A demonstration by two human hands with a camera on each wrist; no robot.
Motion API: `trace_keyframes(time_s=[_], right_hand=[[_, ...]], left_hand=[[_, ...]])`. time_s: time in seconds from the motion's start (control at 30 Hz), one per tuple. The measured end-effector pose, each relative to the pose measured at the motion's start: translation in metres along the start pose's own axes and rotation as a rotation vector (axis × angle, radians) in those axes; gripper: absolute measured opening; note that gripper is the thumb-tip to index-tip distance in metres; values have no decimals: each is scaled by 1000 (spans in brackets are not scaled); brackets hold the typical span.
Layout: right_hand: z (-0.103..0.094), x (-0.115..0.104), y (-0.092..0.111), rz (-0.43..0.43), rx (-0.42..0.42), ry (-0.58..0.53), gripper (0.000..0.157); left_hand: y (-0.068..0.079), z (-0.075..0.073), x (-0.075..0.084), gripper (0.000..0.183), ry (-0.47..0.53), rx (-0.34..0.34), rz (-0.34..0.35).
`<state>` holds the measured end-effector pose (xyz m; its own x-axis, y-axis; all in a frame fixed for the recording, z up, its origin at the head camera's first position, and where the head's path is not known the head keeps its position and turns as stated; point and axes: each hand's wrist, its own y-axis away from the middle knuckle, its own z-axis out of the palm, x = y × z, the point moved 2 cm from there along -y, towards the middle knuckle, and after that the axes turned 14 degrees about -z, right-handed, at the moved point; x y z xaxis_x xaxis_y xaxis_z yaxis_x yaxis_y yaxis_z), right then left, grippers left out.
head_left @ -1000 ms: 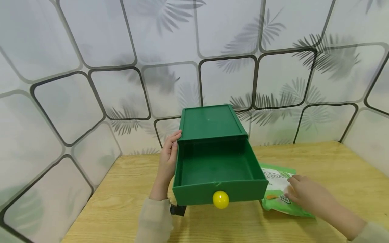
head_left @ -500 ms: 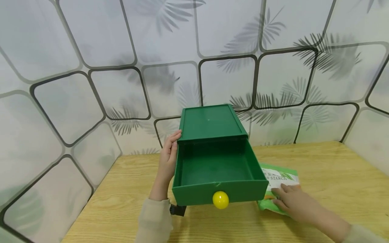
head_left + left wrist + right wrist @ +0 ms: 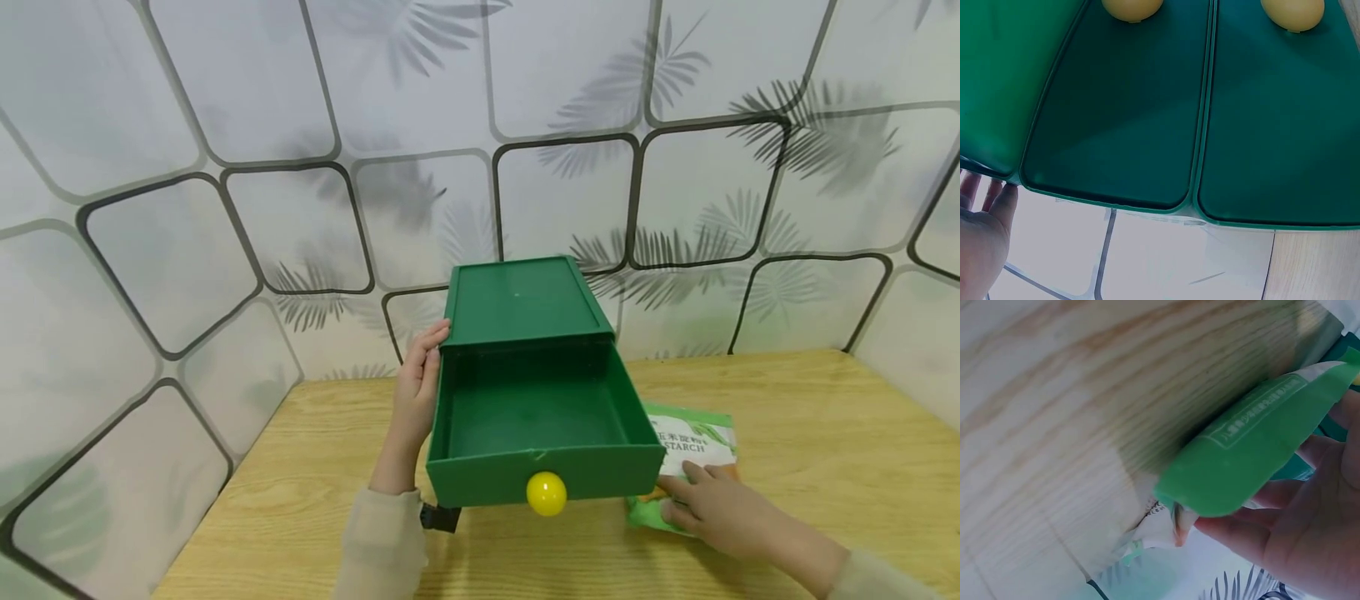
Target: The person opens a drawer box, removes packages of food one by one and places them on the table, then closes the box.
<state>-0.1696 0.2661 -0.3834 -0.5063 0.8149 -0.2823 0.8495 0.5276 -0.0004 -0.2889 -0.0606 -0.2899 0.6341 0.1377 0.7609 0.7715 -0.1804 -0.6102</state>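
A dark green drawer cabinet (image 3: 521,300) stands mid-table, its top drawer (image 3: 543,475) pulled out and bare inside, with a yellow ball knob (image 3: 546,493). My left hand (image 3: 418,379) rests on the cabinet's left side, fingers straight. In the left wrist view that hand (image 3: 985,237) touches the cabinet edge beside two closed drawer fronts (image 3: 1122,112). Right of the cabinet lies a green and white bag of corn starch (image 3: 693,433), partly behind the drawer. My right hand (image 3: 723,508) lies over the bag with spread fingers. The right wrist view has its fingers against the bag (image 3: 1241,450).
The wood-grain table (image 3: 300,483) extends on both sides of the cabinet. A patterned wall covering (image 3: 420,217) stands close behind. A small black item (image 3: 440,518) shows beside my left wrist, under the drawer.
My right hand has moved left across the starch bag, and the bag has turned and shifted slightly left toward the drawer. The left hand and the cabinet have stayed put.
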Motion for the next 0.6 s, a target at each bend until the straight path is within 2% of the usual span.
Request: trace_keyframes(time_s=[0.2,0.37,0.6], right_hand=[[2,2,-2,-85,39,54,52],[0,3,-6,-179,99,102,37],[-3,8,-12,-164,103,57,42]], left_hand=[[-1,0,-1,30,5,-2,2],[0,0,-1,30,7,-5,-10],[0,0,-1,30,8,-7,-13]])
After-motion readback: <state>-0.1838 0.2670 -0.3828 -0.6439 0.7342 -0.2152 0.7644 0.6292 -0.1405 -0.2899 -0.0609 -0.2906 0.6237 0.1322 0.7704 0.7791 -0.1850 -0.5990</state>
